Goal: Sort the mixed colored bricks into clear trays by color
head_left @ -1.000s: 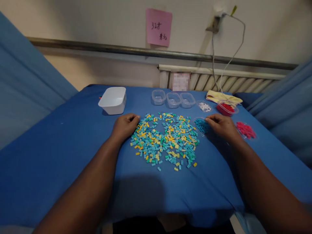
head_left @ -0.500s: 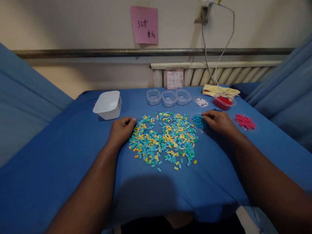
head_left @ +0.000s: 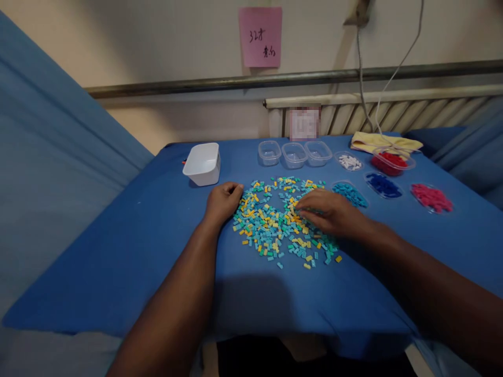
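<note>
A wide heap of small toy building bricks (head_left: 271, 222) in light blue, green, yellow and orange lies spread on the blue cloth. My left hand (head_left: 223, 201) rests at the heap's left edge with its fingers curled in and thumb against them; whatever may be inside is hidden. Over the heap's right side reaches my right hand (head_left: 328, 212), its thumb and fingers a little apart at the bricks, with nothing visible between them. Just behind this hand, a shallow clear dish holds teal-blue bricks (head_left: 349, 193).
Behind the heap stand three clear tubs (head_left: 294, 156) and, left of them, a white container (head_left: 202, 166). Further right are white pieces (head_left: 349, 162), dark blue bricks (head_left: 384, 185), red bricks (head_left: 393, 161) and pink bricks (head_left: 432, 199) in clear dishes, plus a yellow cloth (head_left: 369, 141).
My right hand has moved left from the dish of teal-blue bricks to the heap, its fingers parting. My left hand stays at the heap's edge. The camera has turned left.
</note>
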Tool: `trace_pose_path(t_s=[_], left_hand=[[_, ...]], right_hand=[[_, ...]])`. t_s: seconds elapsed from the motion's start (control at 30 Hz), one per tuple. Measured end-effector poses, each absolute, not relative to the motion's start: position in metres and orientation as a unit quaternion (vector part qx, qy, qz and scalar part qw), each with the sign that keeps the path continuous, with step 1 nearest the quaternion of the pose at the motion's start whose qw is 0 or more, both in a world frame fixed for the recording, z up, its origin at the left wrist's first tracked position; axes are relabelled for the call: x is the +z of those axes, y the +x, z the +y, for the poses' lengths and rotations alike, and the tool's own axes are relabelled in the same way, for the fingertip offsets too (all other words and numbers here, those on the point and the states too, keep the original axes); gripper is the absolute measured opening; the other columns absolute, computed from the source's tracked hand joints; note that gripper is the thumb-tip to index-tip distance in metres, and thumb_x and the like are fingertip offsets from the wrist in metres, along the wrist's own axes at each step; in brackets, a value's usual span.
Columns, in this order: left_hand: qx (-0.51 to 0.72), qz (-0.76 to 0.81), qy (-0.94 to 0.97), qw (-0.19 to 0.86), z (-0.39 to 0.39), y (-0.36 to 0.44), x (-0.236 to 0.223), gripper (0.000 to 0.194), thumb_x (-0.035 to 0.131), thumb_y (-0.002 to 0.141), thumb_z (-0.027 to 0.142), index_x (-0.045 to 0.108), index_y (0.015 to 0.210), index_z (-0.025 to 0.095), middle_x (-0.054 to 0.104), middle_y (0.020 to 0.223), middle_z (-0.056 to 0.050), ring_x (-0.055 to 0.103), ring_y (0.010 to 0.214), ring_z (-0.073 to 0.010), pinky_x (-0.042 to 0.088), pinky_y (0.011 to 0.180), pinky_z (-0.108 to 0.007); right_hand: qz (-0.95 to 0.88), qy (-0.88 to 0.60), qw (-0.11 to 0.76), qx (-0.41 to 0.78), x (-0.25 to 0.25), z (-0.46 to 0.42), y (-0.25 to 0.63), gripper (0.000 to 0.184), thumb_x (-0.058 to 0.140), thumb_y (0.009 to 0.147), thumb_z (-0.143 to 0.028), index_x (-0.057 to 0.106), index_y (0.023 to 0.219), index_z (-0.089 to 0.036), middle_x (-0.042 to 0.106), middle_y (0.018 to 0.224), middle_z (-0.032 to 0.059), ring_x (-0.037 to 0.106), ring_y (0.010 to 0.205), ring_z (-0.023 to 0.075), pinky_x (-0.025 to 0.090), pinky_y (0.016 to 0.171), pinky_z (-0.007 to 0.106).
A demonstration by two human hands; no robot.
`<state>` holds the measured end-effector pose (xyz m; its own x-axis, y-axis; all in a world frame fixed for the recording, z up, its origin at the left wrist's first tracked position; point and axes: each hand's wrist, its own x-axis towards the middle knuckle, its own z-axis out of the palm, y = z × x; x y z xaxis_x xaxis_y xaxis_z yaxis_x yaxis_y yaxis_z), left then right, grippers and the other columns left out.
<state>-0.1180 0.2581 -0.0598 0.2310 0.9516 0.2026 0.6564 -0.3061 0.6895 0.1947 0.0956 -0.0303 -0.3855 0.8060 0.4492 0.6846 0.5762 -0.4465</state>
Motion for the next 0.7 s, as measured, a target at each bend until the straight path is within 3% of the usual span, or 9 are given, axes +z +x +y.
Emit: trace_pose_path(t_s=[0.17, 0.4, 0.57, 0.7], left_hand=[[0.312, 0.534, 0.748, 0.243, 0.256, -0.118, -0.060, 0.040, 0.061, 0.098, 0.054, 0.079, 0.092, 0.019, 0.073, 0.081, -0.004, 0.064, 0.079, -0.0213, 0.041, 0.068, -0.030], [0.313, 0.539, 0.743, 0.244, 0.252, -0.113, -0.055, 0.036, 0.061, 0.096, 0.050, 0.079, 0.090, 0.020, 0.074, 0.084, -0.004, 0.063, 0.080, -0.0217, 0.039, 0.068, -0.031], [0.315, 0.533, 0.746, 0.246, 0.251, -0.113, -0.055, 0.037, 0.061, 0.097, 0.051, 0.078, 0.088, 0.020, 0.073, 0.083, -0.004, 0.063, 0.081, -0.0224, 0.038, 0.067, -0.032], [0.320, 0.527, 0.749, 0.244, 0.253, -0.115, -0.060, 0.037, 0.060, 0.097, 0.051, 0.079, 0.090, 0.020, 0.073, 0.083, -0.003, 0.063, 0.081, -0.0219, 0.039, 0.067, -0.032]], right_hand=[[-0.912, -0.343, 0.210, 0.080, -0.028, 0.120, 0.164, 0.027, 0.055, 0.109, -0.023, 0.082, 0.110, -0.023, 0.082, 0.113, 0.0104, 0.073, 0.106, 0.0248, 0.054, 0.101, 0.043], [-0.885, -0.419, 0.198, 0.047, -0.029, 0.125, 0.194, 0.021, 0.061, 0.105, -0.022, 0.082, 0.101, -0.022, 0.082, 0.105, 0.0107, 0.073, 0.101, 0.0262, 0.054, 0.097, 0.041], [-0.870, -0.445, 0.202, 0.063, -0.020, 0.139, 0.175, 0.025, 0.058, 0.105, -0.021, 0.081, 0.115, -0.023, 0.083, 0.114, 0.0083, 0.075, 0.110, 0.0267, 0.055, 0.098, 0.039], [-0.878, -0.446, 0.146, 0.088, -0.023, 0.153, 0.155, 0.026, 0.066, 0.097, -0.017, 0.083, 0.115, -0.026, 0.084, 0.118, 0.0049, 0.076, 0.109, 0.0264, 0.055, 0.096, 0.037]])
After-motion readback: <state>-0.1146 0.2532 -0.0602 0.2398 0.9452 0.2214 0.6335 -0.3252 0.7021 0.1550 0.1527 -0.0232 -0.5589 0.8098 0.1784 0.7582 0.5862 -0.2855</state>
